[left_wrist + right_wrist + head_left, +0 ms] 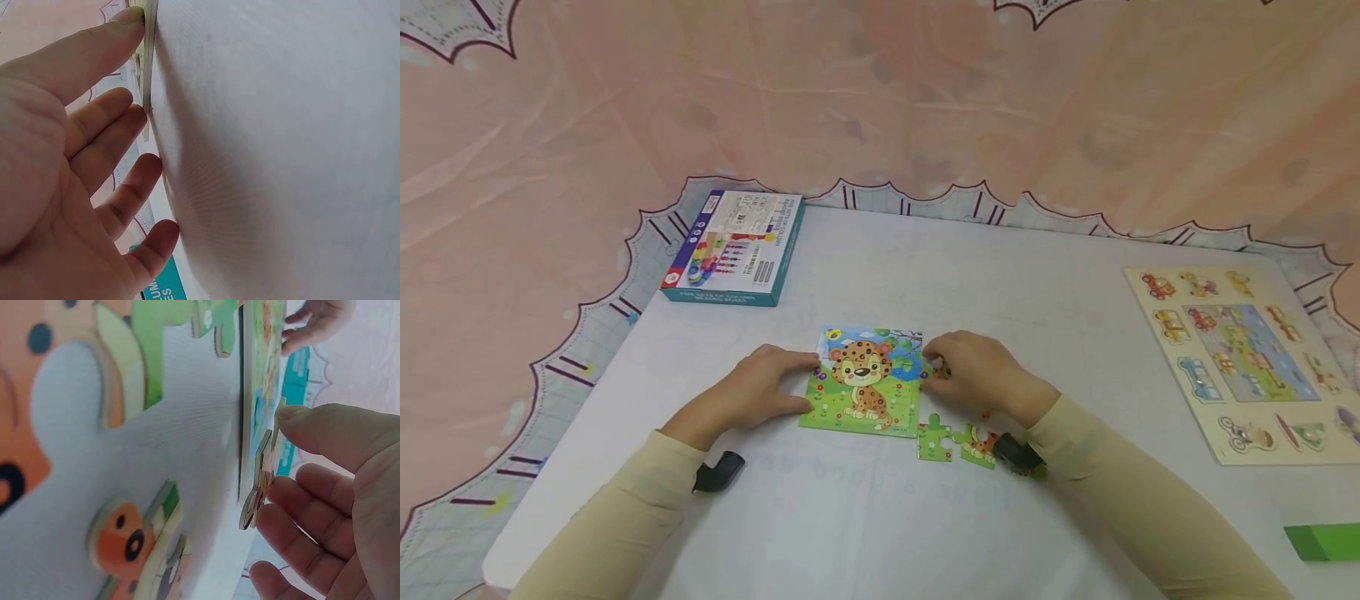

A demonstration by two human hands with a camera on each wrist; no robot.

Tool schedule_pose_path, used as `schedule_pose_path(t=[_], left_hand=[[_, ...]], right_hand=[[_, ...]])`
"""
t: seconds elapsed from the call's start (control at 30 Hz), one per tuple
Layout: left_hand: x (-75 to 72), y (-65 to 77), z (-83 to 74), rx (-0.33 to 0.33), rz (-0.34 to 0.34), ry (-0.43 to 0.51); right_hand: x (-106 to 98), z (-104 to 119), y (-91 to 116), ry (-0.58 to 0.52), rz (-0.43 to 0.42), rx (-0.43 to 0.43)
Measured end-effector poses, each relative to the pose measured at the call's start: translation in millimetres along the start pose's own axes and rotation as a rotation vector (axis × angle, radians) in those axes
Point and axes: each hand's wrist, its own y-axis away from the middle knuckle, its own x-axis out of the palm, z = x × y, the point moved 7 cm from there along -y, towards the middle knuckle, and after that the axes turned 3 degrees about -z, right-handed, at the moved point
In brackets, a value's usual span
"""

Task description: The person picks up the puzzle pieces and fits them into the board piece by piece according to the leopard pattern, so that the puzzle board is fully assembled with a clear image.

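Observation:
A square leopard puzzle board [861, 383] lies flat on the white table. At its left edge, my left hand [760, 385] touches the side with thumb and fingertips, the fingers spread and fairly straight. My right hand [981, 371] is at the board's right edge. It pinches a small puzzle piece [261, 487] between thumb and fingers, tilted up off the table. Loose puzzle pieces lie below the right hand: a green one [934, 440] and one with paws [977, 447]. Others are partly hidden by the black wrist strap [1018, 454].
A flat box with a teal side [730, 250] lies at the back left. To the right is a wooden picture board [1206, 425] with vehicle and toy shapes. A green block [1326, 543] sits at the front right. The scalloped table edge [925, 200] runs along the back.

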Motion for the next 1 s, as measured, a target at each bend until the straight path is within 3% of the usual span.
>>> schedule_pose_path(t=[0.53,1.0], left_hand=[[0.2,-0.9,0.3,-0.009,0.007,0.003],[0.7,-0.9,0.6,-0.003,0.001,0.000]], right_hand=[[5.8,24.6,-10.5,-0.041,0.011,-0.078],[13.1,46.3,-25.0,0.007,0.001,-0.162]])
